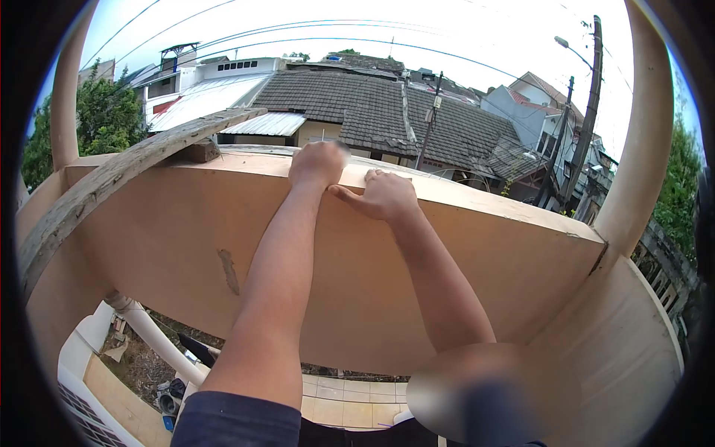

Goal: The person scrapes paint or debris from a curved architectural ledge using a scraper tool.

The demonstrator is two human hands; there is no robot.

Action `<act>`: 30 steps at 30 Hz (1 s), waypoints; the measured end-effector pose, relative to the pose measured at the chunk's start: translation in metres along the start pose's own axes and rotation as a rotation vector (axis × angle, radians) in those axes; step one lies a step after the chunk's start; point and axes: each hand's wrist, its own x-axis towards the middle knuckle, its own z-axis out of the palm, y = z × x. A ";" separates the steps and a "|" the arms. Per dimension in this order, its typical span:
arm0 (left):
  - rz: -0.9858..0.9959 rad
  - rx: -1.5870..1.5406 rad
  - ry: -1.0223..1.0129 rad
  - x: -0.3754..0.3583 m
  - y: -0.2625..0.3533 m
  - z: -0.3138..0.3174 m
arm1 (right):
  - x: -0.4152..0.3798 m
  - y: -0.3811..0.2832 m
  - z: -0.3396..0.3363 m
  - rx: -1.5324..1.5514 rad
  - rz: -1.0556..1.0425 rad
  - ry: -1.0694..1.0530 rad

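My left hand point(319, 164) is closed in a fist on top of the peach-painted parapet wall point(186, 216). A thin upright sliver shows just above its knuckles, and a blurred patch covers its right side, so I cannot make out what it holds. Close by on the right, my right hand point(389, 195) lies on the same ledge, its thumb stretched toward the left hand and its fingers resting over the top. Nothing is visible in the right hand. Both arms reach forward from dark blue sleeves.
A weathered wooden plank point(112, 167) leans across the wall's left end, beside a small wood block point(199, 151). Round columns point(640, 127) flank the wall. Below are a white pipe point(156, 335) and a tiled floor point(350, 402). Tiled roofs point(335, 93) and utility poles point(588, 97) stand beyond.
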 end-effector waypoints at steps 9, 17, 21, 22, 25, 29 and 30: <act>-0.066 -0.050 -0.076 -0.001 0.003 -0.004 | 0.015 0.055 0.011 0.247 0.116 -0.047; -0.009 -0.091 0.050 -0.001 -0.002 0.005 | -0.014 0.038 0.018 0.245 -0.134 0.225; -0.017 -0.078 0.042 -0.003 0.001 0.001 | 0.004 0.053 -0.007 0.318 0.072 -0.140; -0.014 -0.078 0.034 -0.006 0.002 0.002 | 0.009 0.052 -0.005 0.262 0.111 -0.162; 0.004 -0.106 0.047 -0.004 0.001 0.000 | 0.020 0.036 -0.001 0.078 0.139 -0.113; 0.009 -0.090 0.053 -0.006 0.001 0.003 | 0.014 0.043 0.001 0.244 0.042 -0.082; 0.009 -0.094 0.052 -0.007 0.001 0.002 | 0.008 0.046 0.002 0.244 0.048 -0.082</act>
